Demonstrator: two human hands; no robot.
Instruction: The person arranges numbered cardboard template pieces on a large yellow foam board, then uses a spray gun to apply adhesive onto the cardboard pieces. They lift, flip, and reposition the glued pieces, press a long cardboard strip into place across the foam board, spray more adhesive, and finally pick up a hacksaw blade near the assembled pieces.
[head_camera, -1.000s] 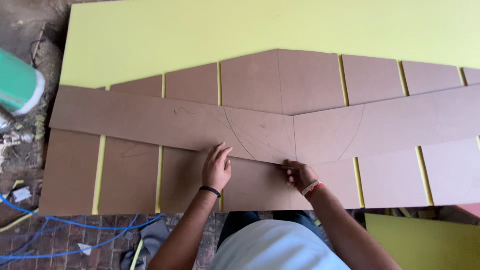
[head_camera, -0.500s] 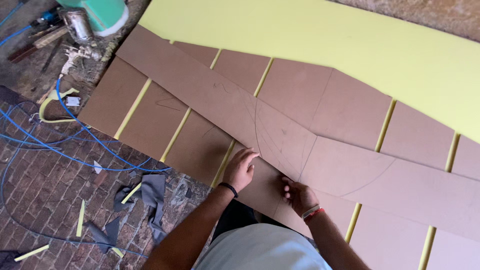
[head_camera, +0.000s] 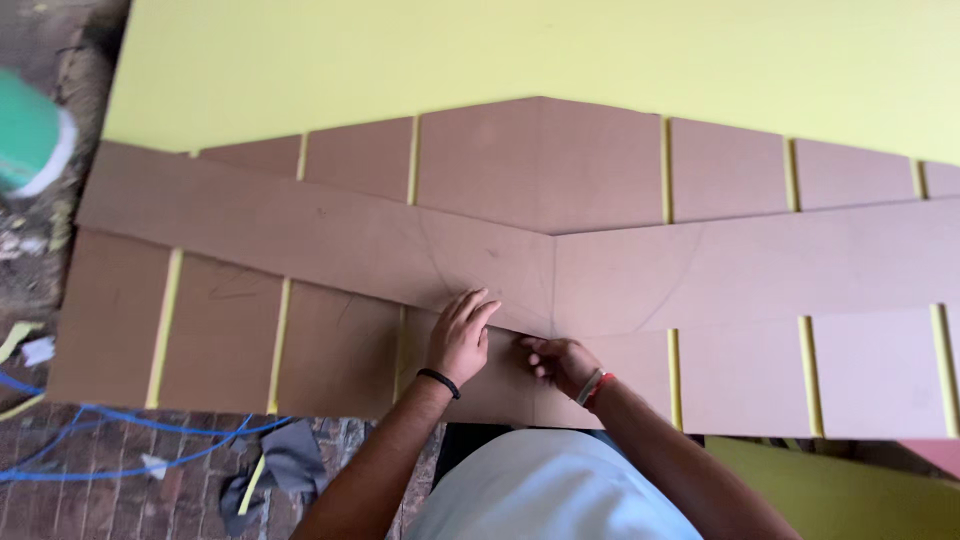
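**Hands at the joint of two brown strips**

As I look down through the head camera, I see both hands working at the lower point of a shallow V made by two long brown strips. The left strip (head_camera: 290, 235) slopes down from the upper left, the right strip (head_camera: 760, 265) rises toward the right edge, and they butt together along a short vertical seam (head_camera: 553, 285) near the middle. A faint pencilled arc crosses both strips around that seam.

My left hand (head_camera: 460, 340) lies flat, fingers together and stretched out, pressing the lower edge of the left strip just beside the seam; it grips nothing. My right hand (head_camera: 560, 362) sits just below the point of the V, fingers curled in toward the strip edge. Whether it pinches something small or only touches the edge, I cannot tell. The two hands are near each other but not touching.

Under the strips lies a row of brown panels (head_camera: 220, 335) with narrow gaps, and a yellow sheet (head_camera: 500, 50) shows through those gaps and spreads well beyond them. On the brick floor at left I see blue cable (head_camera: 110, 430), a grey rag (head_camera: 285, 462) and a blurred green and white can (head_camera: 30, 135).

I judge the step in hand to be lining up the two strip ends at the seam. The next move calls for steady downward pressure from the left hand, so the left strip cannot slide, and only small nudges at the tip.
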